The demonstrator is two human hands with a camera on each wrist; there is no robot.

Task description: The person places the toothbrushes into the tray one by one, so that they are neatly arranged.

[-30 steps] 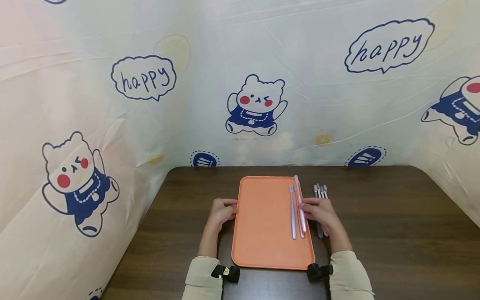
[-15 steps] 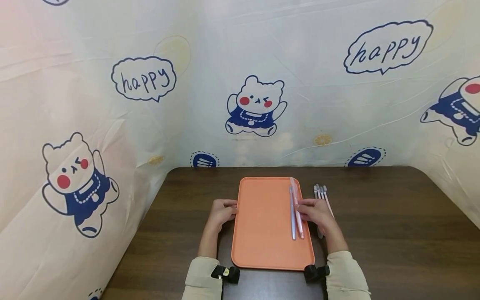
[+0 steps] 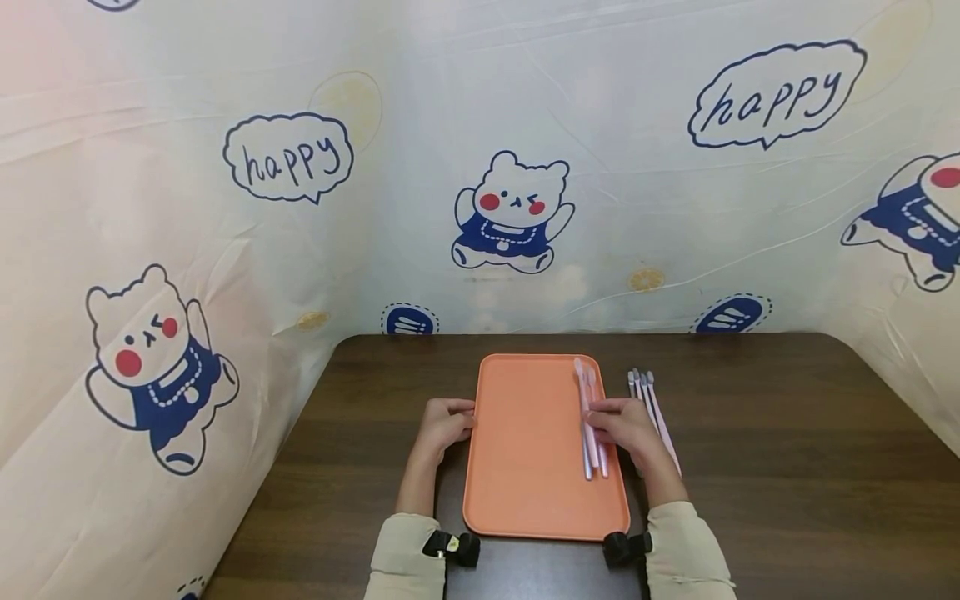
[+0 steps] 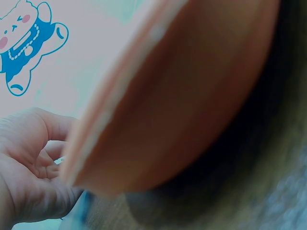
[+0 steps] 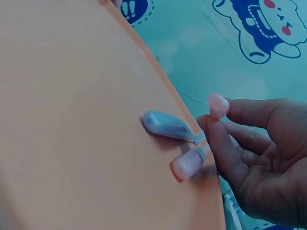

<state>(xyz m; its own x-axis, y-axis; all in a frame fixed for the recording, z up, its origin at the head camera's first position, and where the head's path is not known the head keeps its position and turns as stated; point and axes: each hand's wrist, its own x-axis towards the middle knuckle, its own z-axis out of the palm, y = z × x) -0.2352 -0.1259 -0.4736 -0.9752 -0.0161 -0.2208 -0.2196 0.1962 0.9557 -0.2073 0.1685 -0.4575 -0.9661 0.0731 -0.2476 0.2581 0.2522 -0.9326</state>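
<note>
My left hand [image 3: 441,425] grips the left edge of the orange tray [image 3: 525,450], its thumb at the rim [image 4: 88,143] in the left wrist view. With thumb and fingertips, my right hand [image 3: 628,427] pinches a pink toothbrush [image 5: 218,106] above the right side of the tray. Seen from the head, the held toothbrush overlaps a blue toothbrush [image 5: 165,125] lying on the tray, bristle end towards the far side. Beside that one, to its right, lies another pink toothbrush [image 5: 189,164].
Several more toothbrushes [image 3: 651,392] lie side by side on the dark wooden table [image 3: 787,450], right of the tray and partly hidden by my right hand. A printed curtain [image 3: 420,208] hangs behind the table and along its sides.
My right hand has moved left with the pink toothbrush, from the tray's right rim to over the blue toothbrush. My left hand and the tray have stayed put.
</note>
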